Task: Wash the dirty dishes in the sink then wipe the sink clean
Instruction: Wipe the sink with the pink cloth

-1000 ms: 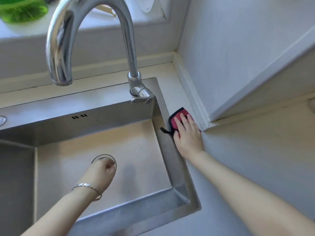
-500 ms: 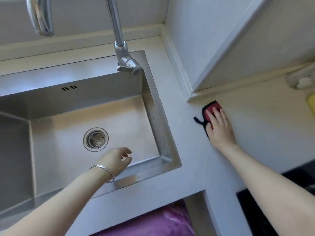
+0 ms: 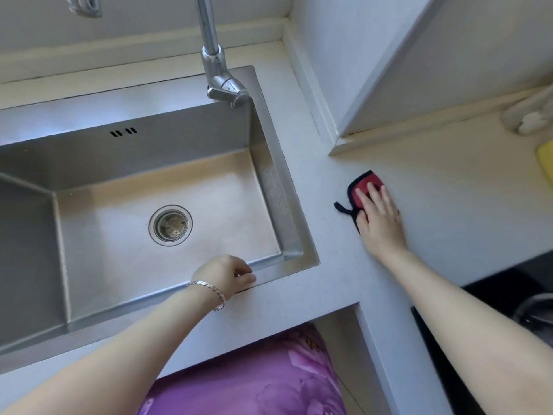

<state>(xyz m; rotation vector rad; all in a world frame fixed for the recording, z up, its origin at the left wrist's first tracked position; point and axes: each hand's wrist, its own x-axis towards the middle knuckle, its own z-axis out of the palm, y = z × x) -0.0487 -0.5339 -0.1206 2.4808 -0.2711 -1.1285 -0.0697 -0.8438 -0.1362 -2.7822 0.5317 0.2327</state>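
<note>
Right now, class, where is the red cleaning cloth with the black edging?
In the head view, the red, black-edged cleaning cloth lies on the pale countertop right of the steel sink, flat under the right hand.

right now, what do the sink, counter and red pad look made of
Sink: brushed stainless steel, by its soft grey sheen. Counter: pale matte stone or composite, faintly speckled. Pad: probably red fabric, with black trim.
</note>
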